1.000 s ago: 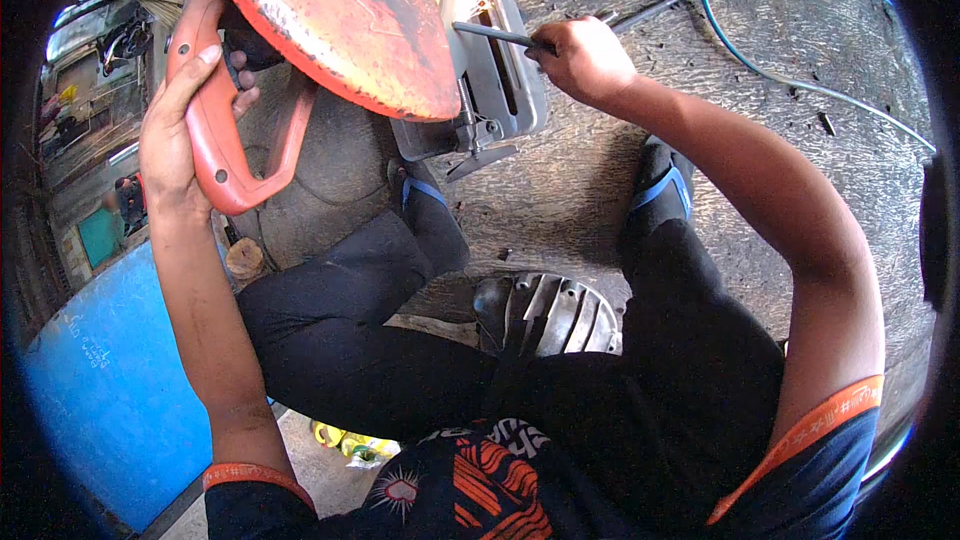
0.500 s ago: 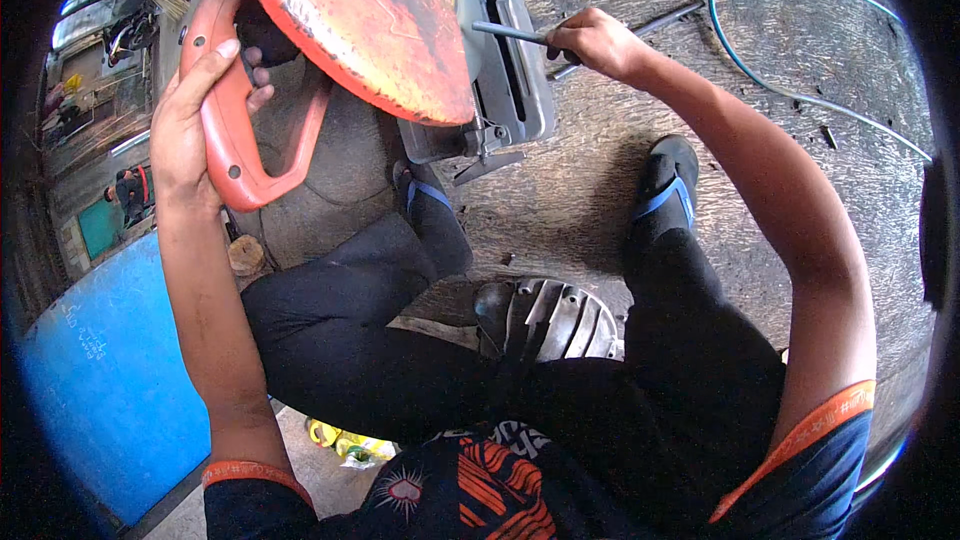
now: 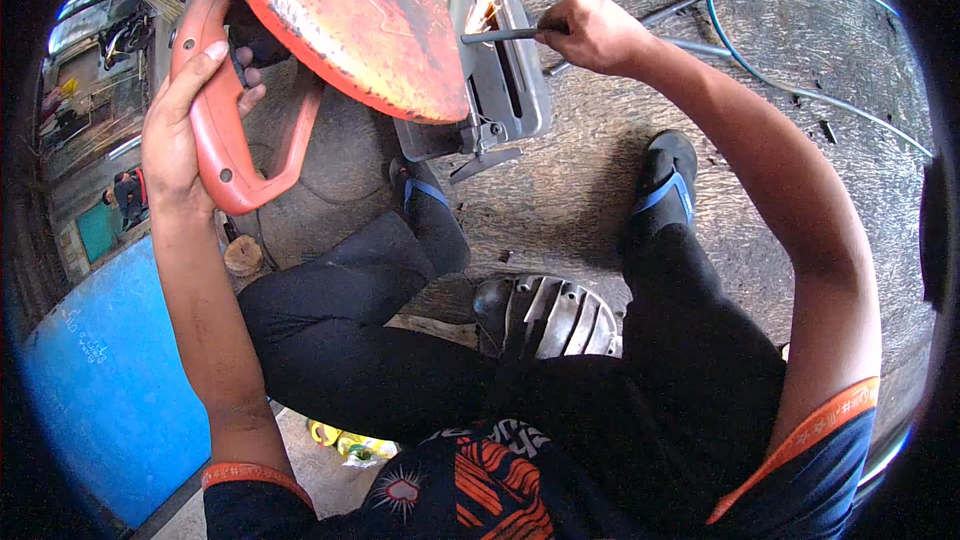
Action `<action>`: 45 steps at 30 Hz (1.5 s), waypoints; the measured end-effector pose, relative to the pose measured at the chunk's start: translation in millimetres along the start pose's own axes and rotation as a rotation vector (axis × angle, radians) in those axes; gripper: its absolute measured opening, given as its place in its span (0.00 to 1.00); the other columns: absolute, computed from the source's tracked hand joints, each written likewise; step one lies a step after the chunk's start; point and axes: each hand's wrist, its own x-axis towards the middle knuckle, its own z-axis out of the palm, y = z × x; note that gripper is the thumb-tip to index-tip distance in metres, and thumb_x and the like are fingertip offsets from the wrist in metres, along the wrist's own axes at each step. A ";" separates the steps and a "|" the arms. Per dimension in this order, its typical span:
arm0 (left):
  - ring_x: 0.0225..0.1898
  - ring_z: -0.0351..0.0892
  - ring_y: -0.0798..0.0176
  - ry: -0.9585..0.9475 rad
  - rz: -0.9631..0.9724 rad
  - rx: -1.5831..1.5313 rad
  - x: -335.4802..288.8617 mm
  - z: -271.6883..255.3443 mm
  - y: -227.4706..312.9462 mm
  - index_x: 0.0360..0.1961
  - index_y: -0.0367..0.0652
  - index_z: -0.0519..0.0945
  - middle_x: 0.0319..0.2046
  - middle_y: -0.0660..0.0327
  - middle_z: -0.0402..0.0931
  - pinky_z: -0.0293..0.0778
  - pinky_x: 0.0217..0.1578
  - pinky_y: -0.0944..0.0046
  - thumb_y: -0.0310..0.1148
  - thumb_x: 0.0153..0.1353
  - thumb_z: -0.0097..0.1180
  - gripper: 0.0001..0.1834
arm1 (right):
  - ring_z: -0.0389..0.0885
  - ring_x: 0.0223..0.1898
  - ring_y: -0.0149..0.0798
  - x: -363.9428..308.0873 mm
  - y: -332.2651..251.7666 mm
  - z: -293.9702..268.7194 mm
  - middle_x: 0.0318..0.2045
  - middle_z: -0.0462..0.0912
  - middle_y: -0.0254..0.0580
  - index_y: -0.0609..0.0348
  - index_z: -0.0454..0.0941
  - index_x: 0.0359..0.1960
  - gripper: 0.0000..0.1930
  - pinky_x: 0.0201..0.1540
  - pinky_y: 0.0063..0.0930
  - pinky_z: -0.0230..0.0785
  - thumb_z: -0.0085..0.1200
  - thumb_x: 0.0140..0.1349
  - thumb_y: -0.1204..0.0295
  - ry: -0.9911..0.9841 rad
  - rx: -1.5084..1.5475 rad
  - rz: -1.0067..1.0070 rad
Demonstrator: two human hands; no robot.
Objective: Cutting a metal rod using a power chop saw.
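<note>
Wrapped around the orange handle of a cut-off saw is my left hand, thumb lying along the top and fingers near the trigger. The saw's worn red disc-shaped guard hides most of what is under it. My right hand grips a thin grey metal rod, whose other end points left across the saw's grey base. Orange sparks fly up beside the base, just above the rod. The contact point is hidden by the guard.
Another dark rod lies on the floor right of the saw, near a looping blue-grey hose. My sandalled feet stand either side. A finned metal casting is between my legs; a blue panel stands left. A person is far left.
Sparks have appeared by the saw base. The saw and my left hand have shifted slightly left, and my right hand has moved slightly left and up with the rod.
</note>
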 end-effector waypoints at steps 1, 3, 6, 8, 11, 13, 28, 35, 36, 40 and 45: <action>0.36 0.77 0.63 -0.001 -0.002 -0.003 -0.4 0.5 0.5 0.51 0.35 0.69 0.38 0.55 0.75 0.77 0.40 0.64 0.35 0.58 0.56 0.22 | 0.80 0.30 0.55 -0.3 -0.4 0.2 0.24 0.80 0.54 0.59 0.81 0.31 0.12 0.38 0.42 0.73 0.52 0.56 0.64 -0.001 0.000 0.001; 0.36 0.77 0.62 -0.002 -0.004 -0.006 -0.7 0.7 0.3 0.51 0.35 0.70 0.37 0.55 0.75 0.77 0.39 0.64 0.35 0.58 0.56 0.22 | 0.80 0.30 0.54 0.0 -4.4 -1.7 0.24 0.80 0.53 0.57 0.81 0.30 0.11 0.37 0.42 0.73 0.52 0.56 0.63 0.038 -0.086 0.006; 0.36 0.77 0.62 -0.004 -0.004 -0.005 -0.7 0.8 0.5 0.51 0.34 0.70 0.37 0.55 0.75 0.76 0.39 0.64 0.35 0.58 0.56 0.22 | 0.80 0.30 0.53 -0.2 -3.8 -1.8 0.23 0.80 0.51 0.57 0.80 0.27 0.11 0.35 0.43 0.73 0.52 0.56 0.63 0.105 -0.144 -0.055; 0.36 0.77 0.62 0.000 -0.002 0.000 -0.6 1.3 0.7 0.51 0.34 0.70 0.37 0.55 0.75 0.76 0.39 0.64 0.35 0.58 0.56 0.22 | 0.80 0.29 0.53 1.3 -0.7 0.8 0.23 0.80 0.50 0.57 0.80 0.27 0.10 0.35 0.43 0.74 0.52 0.56 0.64 0.142 -0.169 -0.087; 0.36 0.77 0.62 0.006 0.000 0.003 0.6 -0.1 -0.4 0.51 0.34 0.69 0.37 0.55 0.74 0.76 0.40 0.63 0.35 0.58 0.56 0.23 | 0.80 0.29 0.52 -0.4 -1.1 2.5 0.23 0.80 0.49 0.57 0.79 0.26 0.09 0.35 0.42 0.74 0.52 0.54 0.65 0.187 -0.210 -0.121; 0.36 0.77 0.62 -0.011 -0.007 -0.001 1.2 -2.2 -0.4 0.51 0.34 0.69 0.37 0.55 0.75 0.76 0.40 0.63 0.35 0.58 0.56 0.23 | 0.80 0.29 0.51 -1.1 -2.7 1.8 0.23 0.80 0.48 0.56 0.79 0.26 0.08 0.35 0.41 0.74 0.52 0.53 0.67 0.194 -0.225 -0.123; 0.37 0.77 0.62 -0.003 -0.008 -0.012 1.4 -1.6 -0.9 0.49 0.34 0.71 0.37 0.55 0.75 0.77 0.39 0.63 0.34 0.58 0.56 0.20 | 0.79 0.33 0.43 0.8 -8.0 -4.4 0.27 0.77 0.39 0.57 0.79 0.28 0.07 0.34 0.34 0.74 0.56 0.52 0.67 0.295 -0.443 -0.321; 0.36 0.77 0.62 -0.018 0.003 -0.008 1.4 -1.4 -1.1 0.50 0.34 0.70 0.37 0.55 0.75 0.77 0.39 0.64 0.34 0.59 0.55 0.21 | 0.78 0.40 0.41 -0.9 -15.5 -5.5 0.30 0.78 0.39 0.55 0.78 0.25 0.06 0.39 0.33 0.75 0.51 0.44 0.76 0.291 -0.456 -0.266; 0.36 0.77 0.62 -0.018 0.003 -0.008 1.1 -0.2 -1.1 0.50 0.34 0.70 0.37 0.55 0.75 0.77 0.39 0.64 0.34 0.59 0.55 0.21 | 0.77 0.41 0.40 -1.3 -16.2 -5.4 0.31 0.78 0.39 0.55 0.79 0.26 0.07 0.39 0.32 0.75 0.51 0.43 0.76 0.291 -0.466 -0.260; 0.36 0.77 0.62 0.005 0.005 -0.004 -0.4 3.5 0.7 0.49 0.34 0.70 0.37 0.55 0.75 0.77 0.39 0.64 0.35 0.58 0.55 0.21 | 0.79 0.38 0.43 -1.1 -17.0 -5.6 0.29 0.79 0.42 0.57 0.79 0.27 0.06 0.38 0.34 0.76 0.51 0.46 0.74 0.335 -0.487 -0.287; 0.35 0.77 0.63 0.026 0.001 0.003 0.0 -0.6 -0.1 0.49 0.34 0.70 0.36 0.55 0.75 0.77 0.38 0.64 0.35 0.58 0.56 0.21 | 0.81 0.29 0.53 -4.7 -34.7 -23.9 0.25 0.80 0.52 0.56 0.78 0.27 0.13 0.35 0.44 0.74 0.43 0.57 0.63 -0.066 -0.303 0.187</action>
